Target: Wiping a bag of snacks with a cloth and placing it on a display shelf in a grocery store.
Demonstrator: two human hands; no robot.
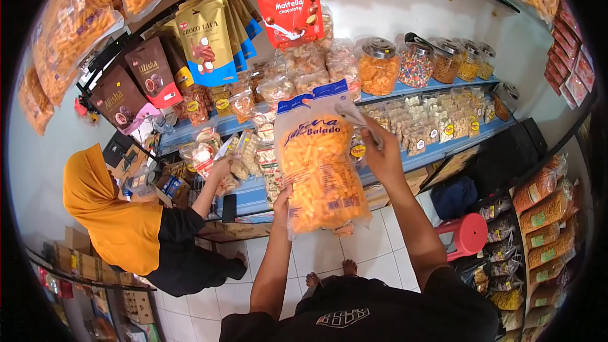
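Note:
In front of me I hold up a large clear plastic bag of orange stick snacks [320,166], upright with a blue printed band along its top. My left hand [282,206] grips its lower left edge. My right hand [384,152] pinches the upper right side, where the plastic is creased and pulled outward. The blue band shows as two parts at different angles; I cannot tell whether a second bag lies behind. Beyond the bag runs a blue shelf counter [247,194] with packed snacks.
At left a person in a yellow headscarf [111,209] reaches to packets on the counter, near a black phone [229,208]. Snack jars [379,66] line the upper shelf. Chocolate pouches [206,40] hang above left. A red stool [468,235] stands right, beside racks of bagged snacks [546,223].

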